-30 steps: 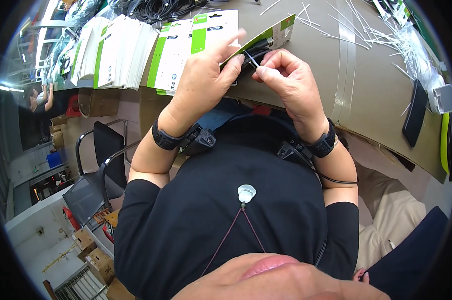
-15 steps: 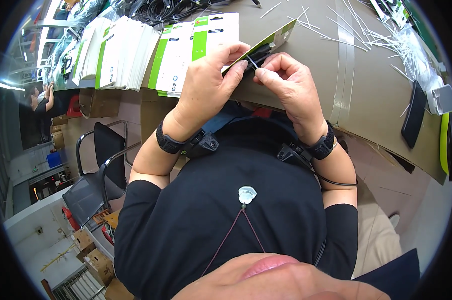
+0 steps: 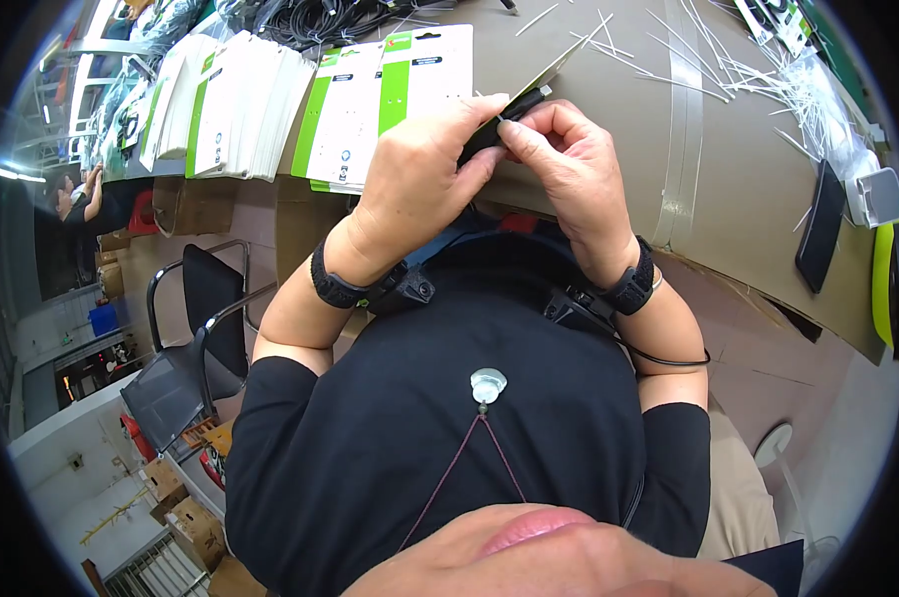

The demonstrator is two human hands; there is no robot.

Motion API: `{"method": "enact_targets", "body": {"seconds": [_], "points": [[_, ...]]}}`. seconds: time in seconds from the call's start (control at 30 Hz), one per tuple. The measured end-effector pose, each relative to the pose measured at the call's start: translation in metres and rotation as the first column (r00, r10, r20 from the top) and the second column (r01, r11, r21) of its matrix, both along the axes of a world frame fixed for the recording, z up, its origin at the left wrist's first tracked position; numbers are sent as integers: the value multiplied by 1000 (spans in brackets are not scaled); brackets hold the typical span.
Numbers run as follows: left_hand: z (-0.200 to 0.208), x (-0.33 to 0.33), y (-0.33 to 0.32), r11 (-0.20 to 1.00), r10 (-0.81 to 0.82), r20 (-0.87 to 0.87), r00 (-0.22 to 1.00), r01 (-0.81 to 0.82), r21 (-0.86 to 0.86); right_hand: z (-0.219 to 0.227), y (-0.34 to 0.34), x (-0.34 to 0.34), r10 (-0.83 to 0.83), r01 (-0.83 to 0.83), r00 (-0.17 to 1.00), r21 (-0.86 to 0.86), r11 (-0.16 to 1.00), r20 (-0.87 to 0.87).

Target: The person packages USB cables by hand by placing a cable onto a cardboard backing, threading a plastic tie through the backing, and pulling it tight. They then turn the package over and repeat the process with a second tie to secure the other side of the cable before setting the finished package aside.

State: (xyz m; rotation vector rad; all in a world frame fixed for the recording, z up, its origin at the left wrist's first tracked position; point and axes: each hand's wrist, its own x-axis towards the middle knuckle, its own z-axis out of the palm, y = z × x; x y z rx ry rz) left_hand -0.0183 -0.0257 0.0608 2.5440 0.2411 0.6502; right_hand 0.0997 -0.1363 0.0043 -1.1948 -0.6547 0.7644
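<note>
A cardboard packaging card (image 3: pixel 552 70) stands tilted, almost edge-on, above the table's near side. My left hand (image 3: pixel 419 154) grips its near end between thumb and fingers. Against the card lies a coiled black cable (image 3: pixel 525 102) with a light-coloured plug at its tip. My right hand (image 3: pixel 576 164) is closed in a pinch close to the cable, on a thin white cable tie (image 3: pixel 500 118) of which only a short piece shows. The fingers hide most of the coil and the tie's ends.
White-and-green cards (image 3: pixel 345 114) lie left of my hands, beside a thick card stack (image 3: pixel 245 109). Black cables (image 3: pixel 330 18) are heaped behind. Loose white cable ties (image 3: pixel 713 65) and a plastic bag (image 3: pixel 817 95) are at right, near a black phone (image 3: pixel 819 227). A chair (image 3: pixel 215 308) stands left.
The card has turned more edge-on, and its printed green edge shows less. My right fingers have moved slightly left, nearer the left hand. Less of the tie shows.
</note>
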Motion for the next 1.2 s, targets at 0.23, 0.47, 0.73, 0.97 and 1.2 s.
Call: {"method": "enact_targets", "body": {"seconds": [0.23, 0.47, 0.73, 0.97, 1.2], "points": [[4, -2, 2, 976, -24, -99, 995, 45, 214, -4, -1, -5, -8, 9, 999, 7, 1000, -42], [7, -13, 18, 869, -72, 35, 997, 46, 492, 55, -16, 19, -135, 145, 722, 42, 989, 679], [15, -17, 13, 766, -103, 2, 995, 78, 638, 69, 19, 30, 38, -89, 469, 5, 996, 882], [22, -24, 12, 808, -119, -10, 993, 103, 580, 96, 41, 21, -321, 149, 355, 286, 947, 878], [-10, -29, 60, 544, -38, -88, 995, -53, -838, 100, 30, 66, -407, 226, 729, 367, 902, 550]]}}
